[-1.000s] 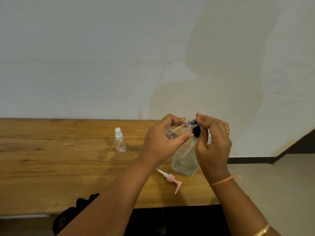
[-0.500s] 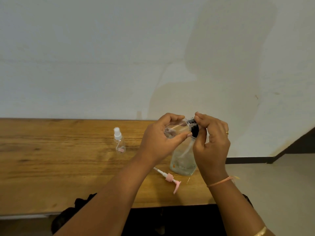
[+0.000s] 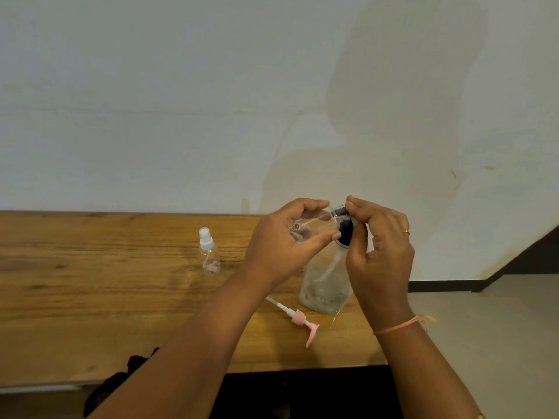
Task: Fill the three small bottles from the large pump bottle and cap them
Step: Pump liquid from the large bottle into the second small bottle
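Note:
My left hand [image 3: 281, 246] grips a small clear bottle [image 3: 305, 229], held on its side above the wooden table [image 3: 106, 297]. My right hand [image 3: 381, 246] pinches a small black cap [image 3: 341, 213] at that bottle's neck. Just below stands the large clear pump bottle [image 3: 325, 282] with a black collar [image 3: 345, 232]; its pump top is hidden behind my right fingers. A second small clear bottle with a white spray top [image 3: 208, 252] stands upright to the left. A pink and white pump head with its tube [image 3: 298, 317] lies flat on the table in front of the large bottle.
The table runs along a pale wall [image 3: 181, 101], and its right end falls off to a beige floor [image 3: 499, 343]. Something dark [image 3: 121, 376] shows below the table's front edge.
Both hands and the small bottle stay at the same spot above the large bottle. My right fingers have shifted slightly around the black cap.

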{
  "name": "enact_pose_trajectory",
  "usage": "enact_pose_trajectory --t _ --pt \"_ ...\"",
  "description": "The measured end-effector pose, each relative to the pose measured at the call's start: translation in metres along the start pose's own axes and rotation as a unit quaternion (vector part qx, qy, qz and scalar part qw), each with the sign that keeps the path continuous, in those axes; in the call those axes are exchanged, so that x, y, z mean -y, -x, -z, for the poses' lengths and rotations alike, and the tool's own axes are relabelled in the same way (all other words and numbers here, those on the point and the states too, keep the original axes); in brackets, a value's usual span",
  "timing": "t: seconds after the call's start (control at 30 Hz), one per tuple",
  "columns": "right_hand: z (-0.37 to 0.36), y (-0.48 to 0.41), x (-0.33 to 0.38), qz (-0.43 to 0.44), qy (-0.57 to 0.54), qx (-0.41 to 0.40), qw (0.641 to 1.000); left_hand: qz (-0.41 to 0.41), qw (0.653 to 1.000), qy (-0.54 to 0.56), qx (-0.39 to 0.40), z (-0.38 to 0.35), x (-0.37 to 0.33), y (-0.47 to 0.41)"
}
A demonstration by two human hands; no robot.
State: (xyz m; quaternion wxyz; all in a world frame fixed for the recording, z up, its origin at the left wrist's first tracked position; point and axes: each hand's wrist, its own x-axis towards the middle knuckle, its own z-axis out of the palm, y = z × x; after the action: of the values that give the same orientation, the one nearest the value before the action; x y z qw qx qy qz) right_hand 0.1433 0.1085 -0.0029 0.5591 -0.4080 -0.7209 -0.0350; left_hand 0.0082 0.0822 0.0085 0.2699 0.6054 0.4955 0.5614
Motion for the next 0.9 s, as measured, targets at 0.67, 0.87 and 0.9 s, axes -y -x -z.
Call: enact_pose_trajectory --t 0.67,0.87,0.9 --pt "-0.009 0.007 -0.001 -0.013 0.02 -0.012 1.0 0.008 1.0 -0.008 -0.001 -0.002 0.003 0.002" --pt "-0.008 0.009 0.003 -0.028 -0.004 -0.015 1.0 0.009 1.0 -0.023 -0.007 0.002 0.004 0.007" --pt "-0.007 0.008 0.006 -0.039 -0.011 -0.018 0.999 0.006 1.0 -0.022 -0.007 0.003 0.002 0.007"
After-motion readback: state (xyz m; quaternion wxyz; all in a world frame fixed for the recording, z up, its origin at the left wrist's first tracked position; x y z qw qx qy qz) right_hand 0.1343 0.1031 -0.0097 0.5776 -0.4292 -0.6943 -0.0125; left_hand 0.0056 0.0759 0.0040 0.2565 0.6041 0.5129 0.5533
